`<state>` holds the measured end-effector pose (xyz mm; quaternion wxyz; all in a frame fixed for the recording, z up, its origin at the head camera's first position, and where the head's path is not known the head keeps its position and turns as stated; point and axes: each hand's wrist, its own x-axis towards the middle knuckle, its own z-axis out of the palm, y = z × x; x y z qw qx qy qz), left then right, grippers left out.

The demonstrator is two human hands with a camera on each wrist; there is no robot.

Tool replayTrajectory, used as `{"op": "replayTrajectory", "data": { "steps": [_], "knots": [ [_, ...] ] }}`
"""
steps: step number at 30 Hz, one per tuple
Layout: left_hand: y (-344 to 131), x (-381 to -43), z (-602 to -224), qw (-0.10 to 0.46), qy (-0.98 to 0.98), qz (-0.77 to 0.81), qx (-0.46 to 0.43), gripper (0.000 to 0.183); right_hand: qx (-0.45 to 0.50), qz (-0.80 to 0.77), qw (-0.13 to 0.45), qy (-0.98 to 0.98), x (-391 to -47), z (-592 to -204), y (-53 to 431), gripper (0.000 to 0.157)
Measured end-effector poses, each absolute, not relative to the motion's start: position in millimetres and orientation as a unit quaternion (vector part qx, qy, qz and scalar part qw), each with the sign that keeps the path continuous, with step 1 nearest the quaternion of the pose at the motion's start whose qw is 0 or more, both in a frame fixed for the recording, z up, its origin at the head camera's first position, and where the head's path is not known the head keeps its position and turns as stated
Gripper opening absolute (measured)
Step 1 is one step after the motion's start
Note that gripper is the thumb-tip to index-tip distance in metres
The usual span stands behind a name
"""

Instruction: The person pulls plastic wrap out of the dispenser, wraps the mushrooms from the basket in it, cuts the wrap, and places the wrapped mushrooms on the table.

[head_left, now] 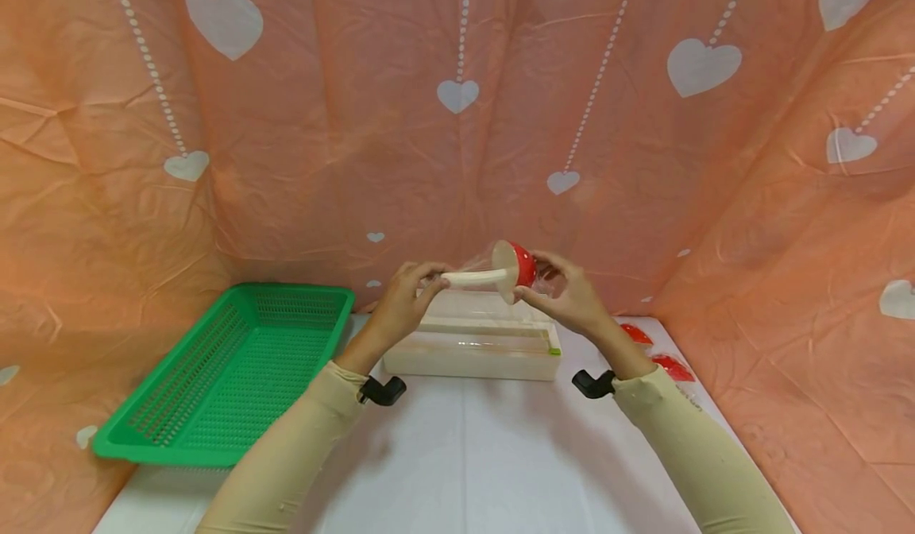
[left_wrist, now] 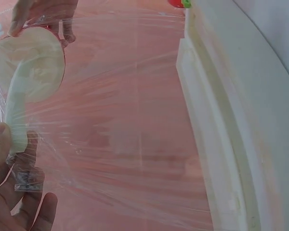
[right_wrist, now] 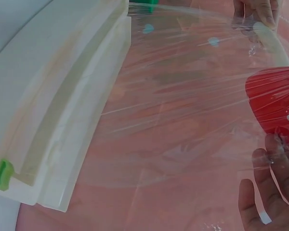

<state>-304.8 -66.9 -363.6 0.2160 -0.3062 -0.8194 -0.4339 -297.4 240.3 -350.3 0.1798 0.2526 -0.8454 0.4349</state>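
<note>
A mushroom-shaped object with a white-dotted red cap and a cream stem is held sideways above a white cling film dispenser. My left hand pinches the free end of the stem between thumb and fingers. The cap's rim is gripped by my right hand, thumb on the near side. Clear cling film stretches from the dispenser up to the mushroom and lies over part of it, creased around both hands. A small green cutter slide sits at the dispenser's right end.
To the left stands a green perforated basket on the white table. Behind my right forearm lie two red objects near the table's right edge. An orange curtain with white hearts encloses the back and sides.
</note>
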Motion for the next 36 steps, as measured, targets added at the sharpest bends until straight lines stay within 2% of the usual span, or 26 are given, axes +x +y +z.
{"op": "replayTrajectory", "data": {
  "steps": [12,21,28,36],
  "knots": [
    [-66.6,-300.9,-350.1,0.206,-0.816,-0.442,-0.310,0.025,0.252,0.432,0.188,-0.845,-292.2,-338.1,242.0,0.067],
    [-67.4,-298.6,-344.8,0.206,-0.821,-0.437,-0.303,0.025,0.261,0.440,0.199,-0.836,-291.1,-333.7,241.5,0.065],
    [-71.6,-290.6,-347.9,0.191,-0.826,-0.435,-0.304,0.027,0.252,0.424,0.178,-0.852,-280.4,-335.2,241.7,0.063],
    [-82.1,-268.4,-366.0,0.148,-0.838,-0.428,-0.304,0.027,0.247,0.402,0.147,-0.869,-254.3,-354.1,241.8,0.058]
  ]
}}
